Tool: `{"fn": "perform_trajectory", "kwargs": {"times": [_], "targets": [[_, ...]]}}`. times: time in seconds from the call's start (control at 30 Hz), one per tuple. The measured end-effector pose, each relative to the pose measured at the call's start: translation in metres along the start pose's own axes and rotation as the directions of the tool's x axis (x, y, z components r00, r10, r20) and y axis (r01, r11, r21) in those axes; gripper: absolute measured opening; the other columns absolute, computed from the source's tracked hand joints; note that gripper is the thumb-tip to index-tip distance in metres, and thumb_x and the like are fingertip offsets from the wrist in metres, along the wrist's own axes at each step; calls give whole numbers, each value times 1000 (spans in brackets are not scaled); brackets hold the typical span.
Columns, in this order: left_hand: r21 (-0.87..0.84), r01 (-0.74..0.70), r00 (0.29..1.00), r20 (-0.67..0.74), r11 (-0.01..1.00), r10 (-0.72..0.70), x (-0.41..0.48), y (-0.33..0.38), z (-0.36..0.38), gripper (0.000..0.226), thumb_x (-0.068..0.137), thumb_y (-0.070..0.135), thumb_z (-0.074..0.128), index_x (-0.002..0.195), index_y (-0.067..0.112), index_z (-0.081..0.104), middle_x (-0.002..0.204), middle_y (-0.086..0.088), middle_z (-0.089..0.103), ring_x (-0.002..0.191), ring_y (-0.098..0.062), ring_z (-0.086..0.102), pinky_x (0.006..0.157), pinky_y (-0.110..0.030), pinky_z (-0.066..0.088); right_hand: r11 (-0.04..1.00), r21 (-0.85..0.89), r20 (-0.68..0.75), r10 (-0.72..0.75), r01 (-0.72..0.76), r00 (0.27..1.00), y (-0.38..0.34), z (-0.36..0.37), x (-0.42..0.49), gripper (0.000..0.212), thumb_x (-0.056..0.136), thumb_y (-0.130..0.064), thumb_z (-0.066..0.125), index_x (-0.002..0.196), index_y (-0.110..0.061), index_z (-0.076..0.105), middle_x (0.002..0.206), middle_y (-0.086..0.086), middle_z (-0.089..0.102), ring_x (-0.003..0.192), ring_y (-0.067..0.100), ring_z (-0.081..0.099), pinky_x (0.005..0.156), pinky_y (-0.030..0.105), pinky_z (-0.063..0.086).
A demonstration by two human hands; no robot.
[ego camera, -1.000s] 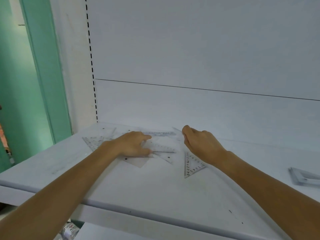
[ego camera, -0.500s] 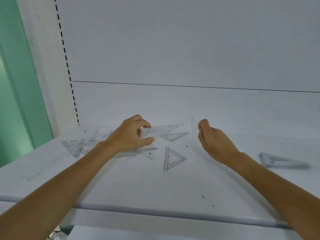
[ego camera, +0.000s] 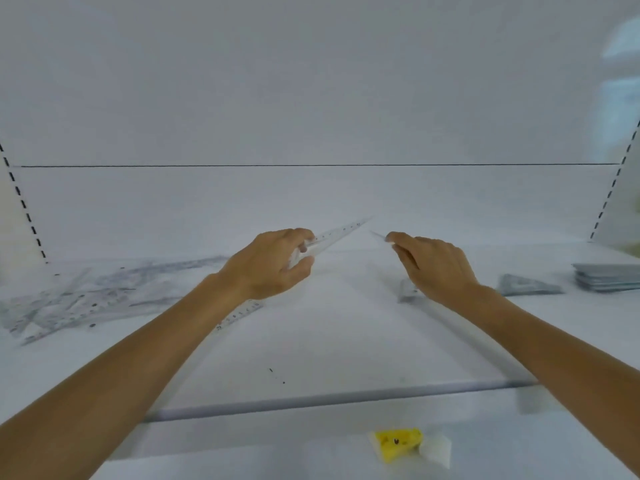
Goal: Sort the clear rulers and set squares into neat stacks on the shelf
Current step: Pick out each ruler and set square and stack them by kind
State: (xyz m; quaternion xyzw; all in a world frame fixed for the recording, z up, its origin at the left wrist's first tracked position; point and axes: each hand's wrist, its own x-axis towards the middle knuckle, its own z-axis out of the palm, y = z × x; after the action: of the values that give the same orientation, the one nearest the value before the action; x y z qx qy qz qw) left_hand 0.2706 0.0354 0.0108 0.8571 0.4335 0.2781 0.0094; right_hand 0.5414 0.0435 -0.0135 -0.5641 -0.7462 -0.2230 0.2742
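Holding a long clear measuring piece [ego camera: 341, 233] in my left hand [ego camera: 273, 268], I have my fingers curled over its top and my thumb pressed in from below. Its far end points up and to the right above the shelf [ego camera: 329, 341], printed numbers showing along the edge. Its near end, also marked with a scale, comes out under my wrist close to the shelf surface. Whether it is a straight ruler or a set square seen edge-on, I cannot tell.

My right hand [ego camera: 436, 271] pinches a thin clear piece [ego camera: 377, 234] between thumb and fingertips. Only its pointed tip shows clearly, sticking out to the left towards the other piece without touching it. Both hands are raised over the middle of the shelf.

To the left lies a loose heap of clear rulers and set squares [ego camera: 86, 299], overlapping at all angles. To the right, beyond my right wrist, sits a triangular stack [ego camera: 530, 286], and further right a squarer stack [ego camera: 609, 277] at the edge of view. Near me, on the level below, lies a small yellow packet [ego camera: 398, 441].
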Motion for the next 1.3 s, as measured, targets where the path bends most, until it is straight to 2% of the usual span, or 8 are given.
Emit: {"fn": "perform_trajectory", "kwargs": {"times": [0.2, 0.4, 0.5, 0.6, 0.8, 0.97, 1.13, 1.3], "targets": [[53, -10, 996, 93, 999, 5, 37, 54, 39, 44, 84, 49, 54, 119, 22, 52, 109, 10, 59, 96, -12, 50, 86, -34, 45, 1000, -24, 15, 5, -5, 1000, 63, -30, -16, 33, 98, -36, 30, 96, -16, 56, 77, 1, 54, 66, 27, 53, 59, 31, 39], [82, -42, 996, 78, 996, 36, 52, 92, 77, 47, 78, 56, 57, 115, 29, 51, 102, 18, 52, 72, 1, 48, 73, -23, 40, 998, 63, 42, -24, 21, 999, 124, -41, -38, 38, 97, -38, 34, 129, -27, 51, 114, 2, 52, 87, 20, 57, 72, 30, 43], [108, -56, 998, 48, 993, 52, 52, 109, 91, 42, 80, 54, 56, 114, 31, 50, 102, 19, 53, 77, -2, 50, 70, -17, 34, 994, 82, 74, -75, 69, 994, 151, -38, -50, 39, 97, -35, 37, 133, -25, 48, 123, 7, 47, 91, 21, 56, 77, 30, 45], [110, -51, 999, 1, 993, 51, 50, 122, 99, 40, 80, 52, 57, 113, 31, 51, 99, 20, 52, 86, -1, 47, 70, -12, 30, 989, 98, 77, -117, 110, 990, 173, -37, -59, 38, 95, -31, 46, 131, -21, 52, 123, 11, 49, 95, 24, 55, 77, 34, 47], [118, 8, 1000, -25, 993, -5, 43, 138, 105, 44, 82, 48, 59, 120, 27, 50, 101, 19, 47, 96, -6, 46, 80, -20, 33, 983, 181, 151, -63, 35, 986, 203, -34, -68, 45, 92, -33, 51, 135, -18, 46, 123, 5, 50, 108, 20, 49, 89, 30, 40], [112, 64, 998, -28, 992, -61, 30, 143, 106, 46, 82, 44, 61, 123, 25, 51, 107, 15, 52, 102, -8, 48, 89, -25, 39, 978, 209, 174, -47, 9, 984, 214, -30, -79, 37, 93, -30, 51, 127, -17, 54, 127, 4, 52, 115, 20, 49, 95, 30, 37], [93, 99, 995, -38, 991, -96, 32, 148, 107, 44, 82, 44, 62, 121, 25, 53, 106, 13, 55, 102, -8, 51, 90, -27, 41, 958, 278, 271, -3, -75, 963, 220, -30, -82, 29, 92, -33, 51, 115, -21, 61, 121, -1, 57, 109, 16, 54, 91, 25, 38], [57, 153, 988, -10, 987, -152, 36, 150, 114, 46, 84, 46, 59, 124, 25, 51, 109, 14, 53, 106, -7, 49, 89, -22, 37, 956, 288, 310, -31, -62, 950, 219, -31, -81, 25, 92, -34, 50, 110, -22, 63, 118, -4, 59, 107, 15, 56, 91, 25, 39]]}}
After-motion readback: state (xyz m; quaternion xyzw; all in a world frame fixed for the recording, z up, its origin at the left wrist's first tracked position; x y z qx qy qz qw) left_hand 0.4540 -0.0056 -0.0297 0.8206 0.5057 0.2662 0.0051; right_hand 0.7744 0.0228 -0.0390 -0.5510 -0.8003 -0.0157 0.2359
